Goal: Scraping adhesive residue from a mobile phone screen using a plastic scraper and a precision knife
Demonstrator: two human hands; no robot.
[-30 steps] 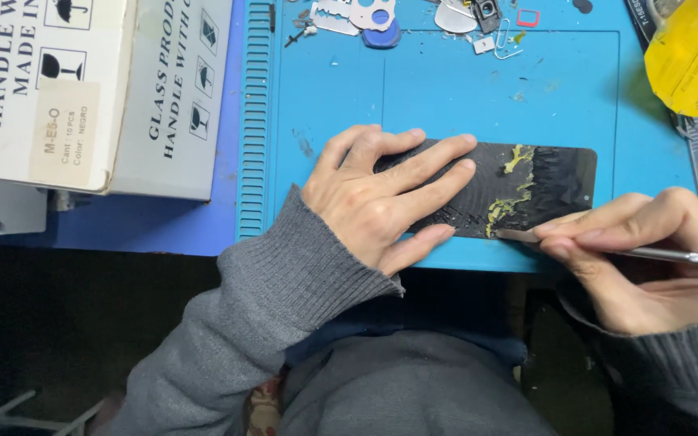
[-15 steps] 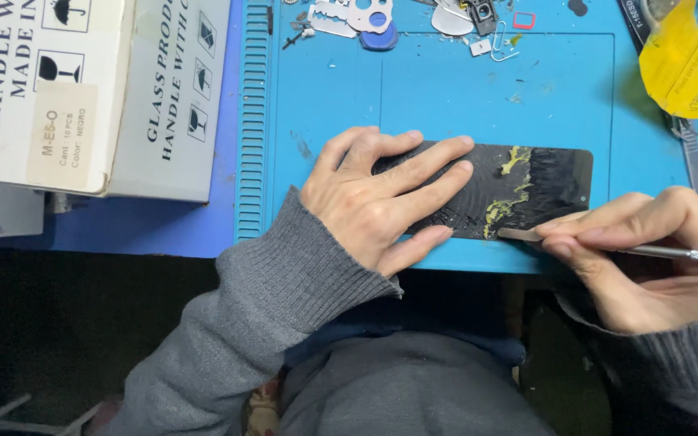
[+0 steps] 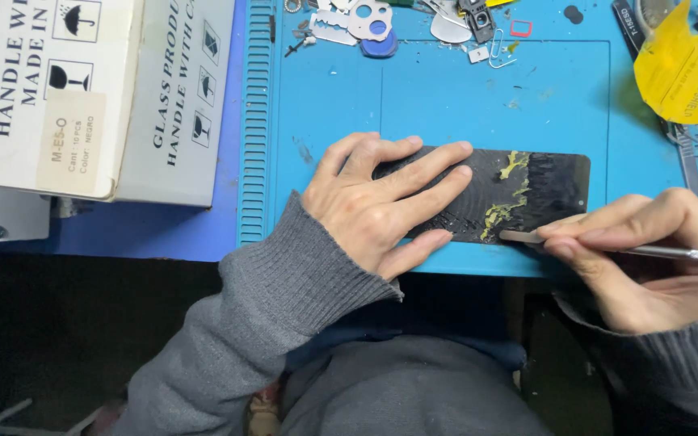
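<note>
A flat black phone panel (image 3: 547, 190) with yellowish glue smears lies on a blue work mat (image 3: 446, 97). My left hand (image 3: 377, 202) rests flat on the panel's left half, fingers spread, pressing it down. My right hand (image 3: 648, 258) grips a thin metal scraper (image 3: 672, 253) like a pen. The scraper's flat tip touches the panel's near edge beside the glue.
Two white cardboard boxes (image 3: 82, 89) stand at the left. Small metal parts, picks and a blue disc (image 3: 377, 44) lie along the mat's far edge. A yellow bag (image 3: 684, 73) and metal tools sit at the far right. The mat's near edge meets my lap.
The scraper tip has stayed at the panel's near edge with only a slight shift. My left hand has not moved.
</note>
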